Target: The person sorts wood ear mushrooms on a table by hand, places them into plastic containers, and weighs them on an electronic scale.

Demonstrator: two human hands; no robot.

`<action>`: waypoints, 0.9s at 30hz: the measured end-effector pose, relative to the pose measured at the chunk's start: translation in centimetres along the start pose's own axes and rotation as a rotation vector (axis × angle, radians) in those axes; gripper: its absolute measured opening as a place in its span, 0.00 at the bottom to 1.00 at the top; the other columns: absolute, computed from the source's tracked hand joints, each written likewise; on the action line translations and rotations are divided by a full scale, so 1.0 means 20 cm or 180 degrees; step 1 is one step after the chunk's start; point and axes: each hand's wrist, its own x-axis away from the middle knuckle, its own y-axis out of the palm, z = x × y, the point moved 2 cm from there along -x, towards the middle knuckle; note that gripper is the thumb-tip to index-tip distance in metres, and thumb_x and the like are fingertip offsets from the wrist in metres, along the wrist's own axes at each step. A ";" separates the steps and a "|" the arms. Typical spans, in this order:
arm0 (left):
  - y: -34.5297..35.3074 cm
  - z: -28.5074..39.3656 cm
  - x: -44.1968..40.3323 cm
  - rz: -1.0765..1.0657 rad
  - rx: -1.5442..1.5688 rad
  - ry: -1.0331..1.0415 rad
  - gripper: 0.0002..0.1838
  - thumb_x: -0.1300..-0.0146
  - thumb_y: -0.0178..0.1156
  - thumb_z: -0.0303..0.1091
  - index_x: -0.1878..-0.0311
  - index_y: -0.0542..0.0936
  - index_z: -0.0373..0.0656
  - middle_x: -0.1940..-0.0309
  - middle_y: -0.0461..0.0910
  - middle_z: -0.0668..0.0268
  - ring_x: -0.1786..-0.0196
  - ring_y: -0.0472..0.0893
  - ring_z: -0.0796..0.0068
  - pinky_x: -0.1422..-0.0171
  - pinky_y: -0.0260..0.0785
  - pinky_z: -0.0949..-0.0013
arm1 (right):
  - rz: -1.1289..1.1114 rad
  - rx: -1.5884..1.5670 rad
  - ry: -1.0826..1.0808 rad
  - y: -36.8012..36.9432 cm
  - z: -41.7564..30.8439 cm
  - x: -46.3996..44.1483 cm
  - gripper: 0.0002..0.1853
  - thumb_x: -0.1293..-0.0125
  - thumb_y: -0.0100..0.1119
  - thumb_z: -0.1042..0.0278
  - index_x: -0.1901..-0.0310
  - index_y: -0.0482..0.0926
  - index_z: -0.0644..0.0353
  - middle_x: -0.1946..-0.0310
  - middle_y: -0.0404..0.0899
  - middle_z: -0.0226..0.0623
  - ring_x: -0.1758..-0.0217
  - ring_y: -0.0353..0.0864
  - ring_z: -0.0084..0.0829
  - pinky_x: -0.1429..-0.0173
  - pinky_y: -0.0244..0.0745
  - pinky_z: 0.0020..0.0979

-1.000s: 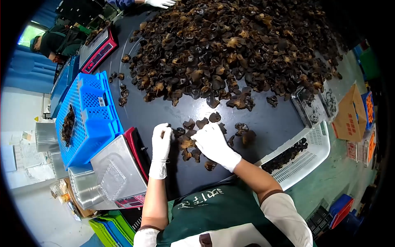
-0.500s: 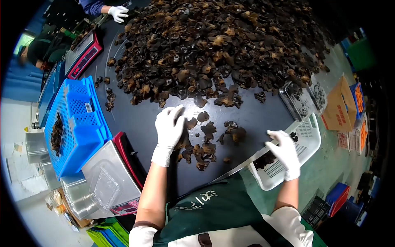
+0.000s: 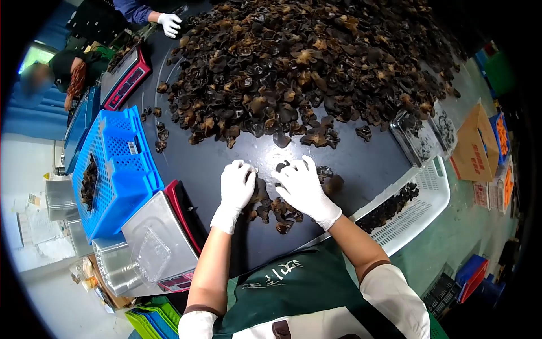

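Both my hands wear white gloves and are close together over a small group of brown wood ear mushrooms (image 3: 284,214) on the dark table (image 3: 361,169). My left hand (image 3: 236,189) is at the group's left side, fingers curled in toward the thumb; whatever they pinch is hidden. My right hand (image 3: 304,189) reaches over the pieces with its fingers apart, and a dark piece shows beside its fingertips. More wood ears (image 3: 333,182) lie just right of this hand. A large heap of wood ears (image 3: 316,68) covers the far part of the table.
At right, a white basket (image 3: 435,198) holds dark pieces along the table edge, near clear plastic trays (image 3: 415,141). A blue crate (image 3: 113,186) and a scale (image 3: 161,243) stand at left. Another person's gloved hand (image 3: 169,25) is at the far left; a second person stands beyond.
My right hand has moved left from above the white basket to the small group of wood ears. My left hand stays by the group, its fingers more curled.
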 end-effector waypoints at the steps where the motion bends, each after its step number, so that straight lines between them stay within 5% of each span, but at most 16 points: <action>1: -0.01 -0.01 0.05 -0.0166 0.0263 -0.0356 0.08 0.39 0.59 0.31 0.58 0.82 0.43 0.56 0.79 0.59 0.50 0.78 0.58 0.43 0.68 0.62 | 0.0263 -0.0021 -0.0009 0.02 -0.01 -0.02 0.12 0.43 0.61 0.62 0.57 0.83 0.52 0.61 0.77 0.32 0.51 0.70 0.38 0.33 0.56 0.52; 4: -0.03 -0.01 0.16 0.0265 0.1425 -0.0549 0.15 0.31 0.54 0.33 0.45 0.79 0.40 0.49 0.80 0.57 0.46 0.78 0.58 0.38 0.68 0.62 | -0.0295 0.0462 -0.0189 0.13 -0.03 -0.06 0.07 0.47 0.62 0.63 0.66 0.84 0.52 0.69 0.76 0.34 0.51 0.71 0.39 0.32 0.55 0.54; 6: 0.02 -0.09 0.24 0.0299 0.3809 -0.1397 0.24 0.23 0.44 0.41 0.32 0.67 0.36 0.37 0.72 0.58 0.35 0.71 0.68 0.29 0.60 0.64 | -0.0130 0.0433 -0.0327 0.10 -0.06 -0.06 0.04 0.51 0.63 0.67 0.71 0.83 0.52 0.73 0.75 0.33 0.49 0.71 0.40 0.29 0.53 0.56; 8: 0.02 -0.21 0.25 0.0595 0.3768 -0.1405 0.24 0.24 0.45 0.42 0.32 0.68 0.37 0.36 0.71 0.58 0.35 0.71 0.67 0.28 0.59 0.64 | 0.0140 -0.0265 -0.0394 0.06 -0.03 -0.05 0.04 0.51 0.64 0.72 0.72 0.83 0.52 0.72 0.76 0.30 0.49 0.73 0.39 0.28 0.51 0.57; 9: 0.00 -0.22 0.24 0.0815 0.4189 -0.2121 0.25 0.25 0.47 0.44 0.32 0.68 0.38 0.36 0.72 0.58 0.37 0.72 0.67 0.28 0.59 0.65 | 0.0470 -0.1533 0.0038 -0.09 -0.04 -0.05 0.05 0.50 0.63 0.76 0.73 0.83 0.51 0.72 0.77 0.28 0.49 0.74 0.36 0.27 0.50 0.55; 10: -0.04 -0.22 0.23 0.0963 0.3912 -0.2345 0.26 0.26 0.49 0.46 0.33 0.70 0.38 0.38 0.73 0.58 0.38 0.73 0.67 0.29 0.59 0.64 | 0.0700 -0.1402 -0.0034 -0.21 0.03 -0.04 0.03 0.47 0.63 0.75 0.72 0.83 0.54 0.71 0.79 0.29 0.56 0.77 0.34 0.33 0.62 0.49; 12: -0.12 -0.23 0.21 0.0871 0.3566 -0.2640 0.26 0.27 0.49 0.48 0.34 0.71 0.40 0.39 0.75 0.60 0.38 0.73 0.68 0.29 0.59 0.63 | -0.0446 -0.3841 0.1233 -0.45 0.20 0.06 0.06 0.38 0.56 0.72 0.64 0.83 0.59 0.68 0.81 0.37 0.69 0.78 0.31 0.56 0.75 0.27; 13: -0.11 -0.27 0.20 0.0897 0.3652 -0.2707 0.26 0.27 0.49 0.49 0.35 0.72 0.40 0.40 0.75 0.61 0.38 0.72 0.69 0.29 0.58 0.64 | -0.0670 -0.4541 0.2262 -0.55 0.32 0.21 0.11 0.33 0.51 0.67 0.64 0.83 0.61 0.66 0.82 0.40 0.70 0.78 0.33 0.58 0.75 0.27; 14: -0.10 -0.28 0.18 0.0886 0.3666 -0.2701 0.26 0.27 0.49 0.49 0.35 0.72 0.40 0.40 0.75 0.61 0.38 0.72 0.69 0.29 0.58 0.64 | -0.0661 -0.4526 0.2270 -0.54 0.43 0.34 0.11 0.33 0.51 0.67 0.64 0.83 0.61 0.66 0.82 0.40 0.70 0.78 0.33 0.58 0.75 0.27; 15: -0.10 -0.29 0.16 0.0845 0.3493 -0.2602 0.26 0.27 0.49 0.49 0.35 0.73 0.41 0.40 0.75 0.60 0.38 0.72 0.68 0.29 0.57 0.63 | 0.0111 -0.6389 0.0626 -0.54 0.51 0.45 0.16 0.30 0.47 0.58 0.65 0.83 0.57 0.71 0.80 0.40 0.74 0.76 0.31 0.56 0.72 0.31; 17: -0.06 -0.25 0.09 0.0891 0.3012 -0.1919 0.23 0.28 0.50 0.45 0.36 0.74 0.43 0.42 0.77 0.60 0.40 0.75 0.68 0.32 0.61 0.65 | 0.1328 -0.7853 -0.1095 -0.57 0.57 0.55 0.23 0.27 0.43 0.46 0.68 0.82 0.53 0.78 0.78 0.39 0.78 0.73 0.29 0.54 0.67 0.39; 19: -0.01 -0.16 0.02 0.0715 0.1852 -0.0762 0.20 0.32 0.53 0.39 0.40 0.77 0.45 0.44 0.79 0.60 0.44 0.78 0.66 0.38 0.66 0.66 | 0.1750 -0.7488 -0.0086 -0.52 0.62 0.63 0.25 0.29 0.44 0.42 0.72 0.80 0.52 0.80 0.79 0.39 0.77 0.73 0.30 0.57 0.60 0.44; 20: -0.04 -0.05 -0.05 0.0470 0.1006 -0.0186 0.19 0.35 0.55 0.37 0.41 0.78 0.45 0.45 0.79 0.59 0.45 0.79 0.63 0.39 0.68 0.67 | 0.2188 -0.7101 0.1250 -0.50 0.55 0.60 0.22 0.30 0.49 0.50 0.73 0.80 0.57 0.75 0.82 0.40 0.71 0.79 0.28 0.54 0.67 0.46; 22: -0.02 0.21 -0.08 0.0351 -0.0385 0.0435 0.18 0.40 0.58 0.41 0.46 0.81 0.58 0.49 0.78 0.67 0.40 0.72 0.59 0.30 0.55 0.48 | 0.1244 -0.3738 0.2674 -0.44 0.49 0.50 0.07 0.37 0.59 0.72 0.60 0.84 0.61 0.62 0.84 0.39 0.54 0.82 0.25 0.43 0.75 0.32; 24: 0.04 0.31 -0.10 0.0239 -0.0775 0.0765 0.14 0.38 0.59 0.45 0.49 0.82 0.62 0.48 0.75 0.66 0.38 0.69 0.58 0.29 0.47 0.38 | 0.0994 -0.1396 0.1651 -0.26 0.42 0.41 0.16 0.42 0.64 0.65 0.52 0.83 0.61 0.55 0.84 0.38 0.55 0.82 0.37 0.43 0.73 0.35; 27: 0.08 0.25 -0.12 -0.0167 -0.1160 0.0853 0.13 0.38 0.59 0.47 0.50 0.82 0.66 0.47 0.74 0.67 0.37 0.67 0.55 0.32 0.46 0.30 | 0.0707 -0.0736 0.1080 -0.16 0.28 0.28 0.31 0.49 0.70 0.53 0.45 0.78 0.60 0.50 0.81 0.39 0.48 0.76 0.41 0.41 0.67 0.40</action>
